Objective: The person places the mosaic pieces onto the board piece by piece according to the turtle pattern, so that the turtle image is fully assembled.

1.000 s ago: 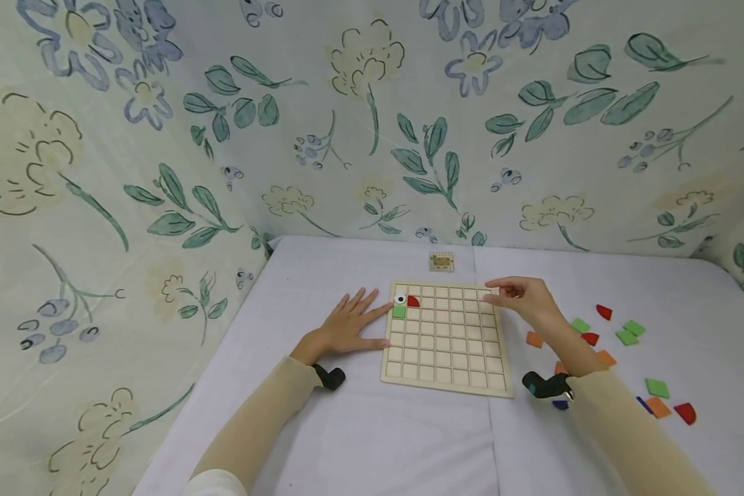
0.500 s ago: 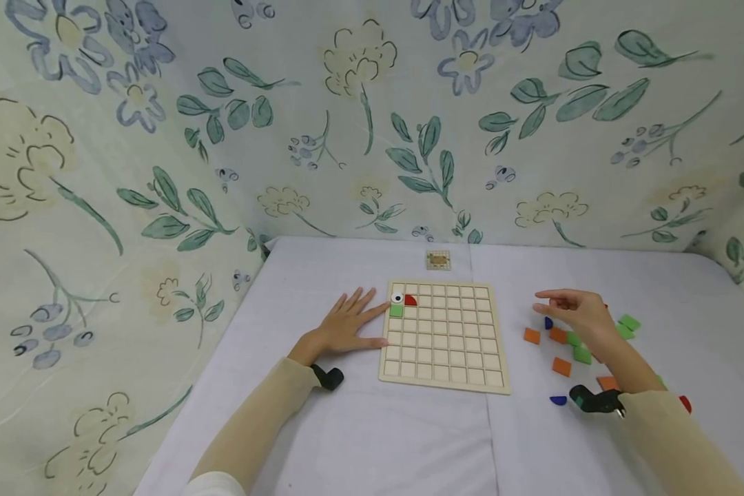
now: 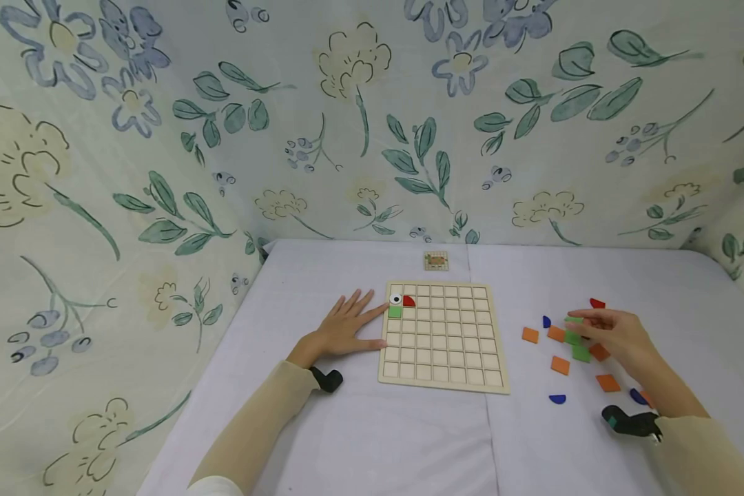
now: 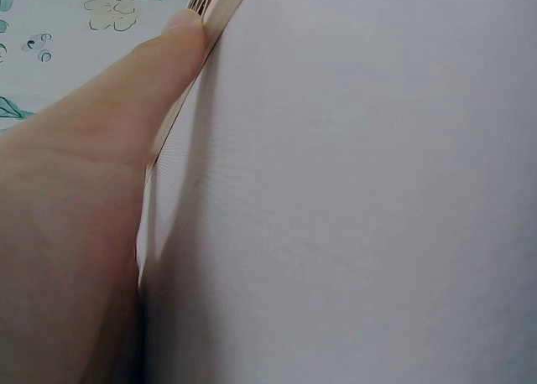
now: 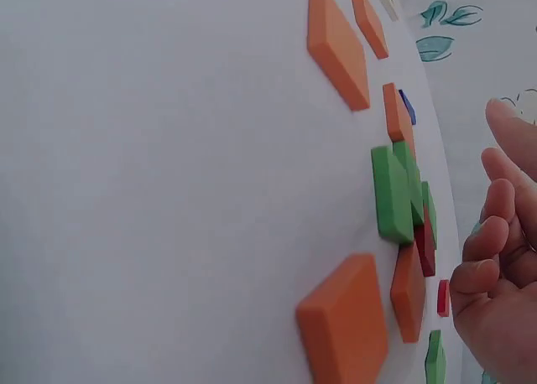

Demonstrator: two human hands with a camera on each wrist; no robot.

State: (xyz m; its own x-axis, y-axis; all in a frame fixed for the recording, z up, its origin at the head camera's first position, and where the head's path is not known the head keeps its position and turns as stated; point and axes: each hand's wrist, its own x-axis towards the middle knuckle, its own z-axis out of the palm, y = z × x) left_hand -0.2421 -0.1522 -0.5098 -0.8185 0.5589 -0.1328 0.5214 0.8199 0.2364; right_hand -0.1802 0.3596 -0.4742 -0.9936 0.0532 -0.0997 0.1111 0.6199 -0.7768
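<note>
My left hand (image 3: 337, 334) lies with fingers spread at the left side of a wooden grid board (image 3: 446, 337), its index finger and thumb touching the edge. In the left wrist view the thumb (image 4: 126, 90) reaches onto the board's rim. Three pieces sit in the board's upper left corner: a white eye disc (image 3: 395, 299), a red quarter-round (image 3: 409, 301) and a green square (image 3: 395, 312). My right hand (image 3: 623, 337) hovers over a loose group of green squares (image 3: 581, 353), fingers loosely bent. The right wrist view shows the hand above the pieces, nothing between the visible fingers.
Orange squares (image 3: 561, 365), blue half-rounds (image 3: 557, 399) and a red piece (image 3: 597, 303) lie scattered right of the board on the white cloth. Behind the board lies a small picture card (image 3: 437, 260). Floral fabric (image 3: 322, 138) hangs along the back and sides.
My right hand has moved right, from the board's upper right corner to over the loose pieces. The left hand stays at the board's edge, and the pieces on the board are the same.
</note>
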